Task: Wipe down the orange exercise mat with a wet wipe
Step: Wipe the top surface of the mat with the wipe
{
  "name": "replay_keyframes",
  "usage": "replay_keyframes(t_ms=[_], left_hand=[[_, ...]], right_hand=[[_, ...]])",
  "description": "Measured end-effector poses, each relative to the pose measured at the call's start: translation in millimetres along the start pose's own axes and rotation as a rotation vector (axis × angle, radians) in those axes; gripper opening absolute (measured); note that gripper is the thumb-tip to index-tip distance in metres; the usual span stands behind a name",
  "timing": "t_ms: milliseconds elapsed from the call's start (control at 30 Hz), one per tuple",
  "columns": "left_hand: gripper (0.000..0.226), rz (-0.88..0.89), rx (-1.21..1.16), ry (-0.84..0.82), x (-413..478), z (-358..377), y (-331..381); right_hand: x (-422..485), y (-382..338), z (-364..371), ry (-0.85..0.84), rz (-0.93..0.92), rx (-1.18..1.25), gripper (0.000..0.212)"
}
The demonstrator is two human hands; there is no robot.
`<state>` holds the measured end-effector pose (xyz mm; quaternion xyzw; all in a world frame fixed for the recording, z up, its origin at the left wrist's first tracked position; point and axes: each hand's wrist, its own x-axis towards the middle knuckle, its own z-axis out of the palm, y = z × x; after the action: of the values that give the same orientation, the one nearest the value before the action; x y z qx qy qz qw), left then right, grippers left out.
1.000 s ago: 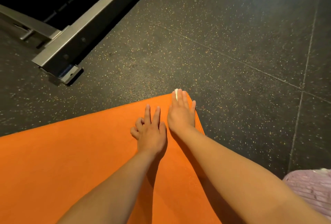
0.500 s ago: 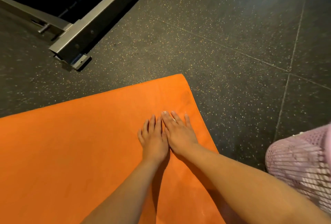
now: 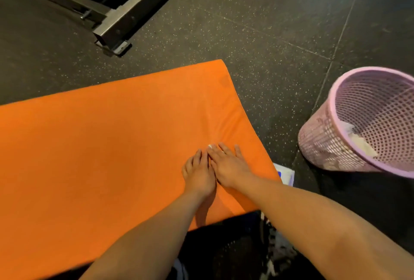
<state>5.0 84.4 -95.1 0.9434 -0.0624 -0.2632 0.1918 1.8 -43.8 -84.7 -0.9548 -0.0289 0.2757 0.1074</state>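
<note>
- Orange exercise mat [image 3: 100,156] lies under both palms in the head view. The right hand [image 3: 230,165] is flat, fingers straight and slightly spread, pressing on a wet wipe [image 3: 210,146]; only a white sliver of it shows at the fingertips.
- Left hand [image 3: 198,174] lies flat just beside the right, touching it along the inner edge, fingers straight, holding nothing.
- Mat's long axis runs off to the left of the hands and out of frame. Its short end edge passes just right of the right hand, and the far corner lies ahead of the fingertips.
- Surface is plain, even orange, with faint creases ahead of the fingers.
- Just right of the right wrist, at the mat's edge, a white packet [image 3: 285,174] peeks out. Farther right sits a pink mesh basket [image 3: 324,140] with crumpled white scraps inside.
- Well ahead of the hands, a metal frame [image 3: 125,22] rests on the dark speckled floor [image 3: 268,44].
</note>
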Motion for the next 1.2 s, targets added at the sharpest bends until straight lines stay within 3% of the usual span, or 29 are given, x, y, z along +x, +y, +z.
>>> replay_keyframes(t_ms=[233, 533, 667, 767, 967, 1200], left_hand=[[0.054, 0.057, 0.003, -0.025, -78, 14, -13], [0.061, 0.145, -0.035, -0.036, -117, 15, -31], [0.066, 0.24, -0.007, -0.04, -119, 16, -43], [0.057, 0.28, -0.036, 0.005, -119, 20, -49], [0.01, 0.295, -0.106, 0.133, -119, 24, -43], [0.021, 0.202, -0.453, 0.176, -104, 2, -13]], right_hand=[[-84, -25, 24, -0.016, 0.044, 0.032, 0.054], [-140, -34, 49, 0.116, 0.047, 0.076, 0.054], [-138, -26, 44, 0.187, 0.236, 0.124, 0.054], [-143, -37, 49, 0.217, 0.17, 0.108, 0.054], [-139, -40, 50, 0.286, 0.169, 0.126, 0.043], [-125, -36, 32, 0.499, 0.264, 0.313, 0.042]])
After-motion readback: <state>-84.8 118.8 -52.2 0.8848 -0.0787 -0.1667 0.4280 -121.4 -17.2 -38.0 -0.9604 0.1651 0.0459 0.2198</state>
